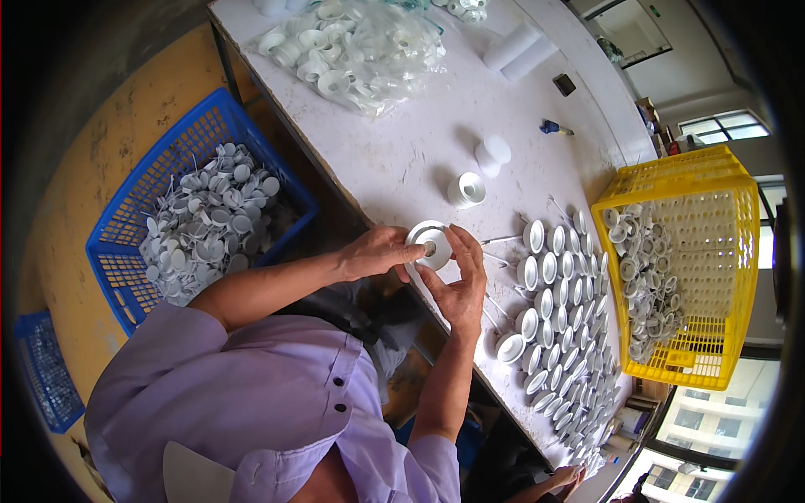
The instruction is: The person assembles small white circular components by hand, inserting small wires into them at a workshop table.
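Observation:
Between my two hands, over the table's near edge, is a white round cup-shaped part [437, 259] with a wide rim and a recessed middle. My left hand [379, 252] grips it from the left, its thumb reaching into the opening onto a small piece at the centre. My right hand [460, 285] holds the rim from the right between thumb and fingers. Just beyond, a white ring-shaped cup [467, 191] and a white cylindrical piece [493, 155] stand on the table. Rows of white round parts with wires [549, 268] lie to the right.
A blue basket [117, 218] full of wired white discs stands at left. A clear bag [369, 50] of white cups lies at the far side. A yellow crate [729, 335] holds more parts at right. A blue-handled tool [550, 127] lies farther back. Another person's hand [568, 478] shows lower right.

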A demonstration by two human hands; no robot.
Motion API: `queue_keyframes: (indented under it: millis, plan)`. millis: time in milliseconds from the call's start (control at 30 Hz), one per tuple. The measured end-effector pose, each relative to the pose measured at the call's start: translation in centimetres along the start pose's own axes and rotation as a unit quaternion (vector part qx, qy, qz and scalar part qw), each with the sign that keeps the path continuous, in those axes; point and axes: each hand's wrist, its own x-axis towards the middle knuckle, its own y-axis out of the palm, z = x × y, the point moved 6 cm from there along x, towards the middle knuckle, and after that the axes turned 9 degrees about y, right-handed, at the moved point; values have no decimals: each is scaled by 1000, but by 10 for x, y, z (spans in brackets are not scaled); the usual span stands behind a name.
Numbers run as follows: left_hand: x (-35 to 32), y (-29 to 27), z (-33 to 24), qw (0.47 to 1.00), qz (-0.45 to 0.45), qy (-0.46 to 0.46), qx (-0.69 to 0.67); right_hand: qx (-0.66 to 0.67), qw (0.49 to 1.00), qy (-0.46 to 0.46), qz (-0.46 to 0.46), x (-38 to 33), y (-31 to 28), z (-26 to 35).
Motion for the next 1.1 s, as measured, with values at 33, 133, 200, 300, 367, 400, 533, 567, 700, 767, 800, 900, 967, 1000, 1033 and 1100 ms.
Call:
queue_keyframes:
  millis: [33, 133, 200, 300, 367, 400, 533, 567, 700, 767, 800, 900, 967, 1000, 1033, 1100]
  plan:
    - [-1, 3, -4, 1000, 10, 22, 11, -8, 1000, -17, -6, -1, 1, 0]
    - [1, 3, 6, 998, 3, 58, -12, 14, 1000, 7, -1, -4, 3, 4]
    - [2, 2, 7, 999, 6, 49, -4, 37, 999, 19, -4, -6, 2, 4]
    - [0, 5, 0, 999, 10, 39, 26, 129, 989, 59, -34, -14, 3, -11]
    - [1, 4, 4, 998, 10, 37, 50, 199, 974, 86, -60, -18, 2, -24]
    - [2, 3, 10, 997, 1, 41, 59, 203, 967, 150, -42, -20, 6, -33]
    - [2, 4, 13, 995, -49, 35, 81, 211, 960, 178, -50, -22, 16, -46]
    - [3, 6, 14, 995, -48, 34, 81, 211, 959, 179, -51, -23, 18, -46]
    - [5, 5, 8, 987, -60, 40, 144, 241, 949, 188, -81, -23, 19, -40]
    - [6, 7, 4, 985, -62, 32, 159, 248, 944, 199, -84, -23, 17, -40]
    - [7, 8, 4, 986, -59, 24, 155, 227, 945, 220, -85, -24, 16, -41]
    - [14, 11, 4, 986, -53, 5, 158, 194, 947, 240, -92, -24, 11, -47]
    - [22, 13, 4, 985, -49, -7, 165, 185, 947, 243, -99, -22, 9, -52]
    - [26, 14, 5, 985, -50, -8, 167, 195, 947, 227, -111, -21, 7, -55]
    - [30, 15, 6, 984, -51, -10, 169, 206, 947, 213, -123, -20, 5, -58]
    - [42, 18, 9, 986, -35, -24, 160, 199, 947, 205, -147, -16, -1, -63]
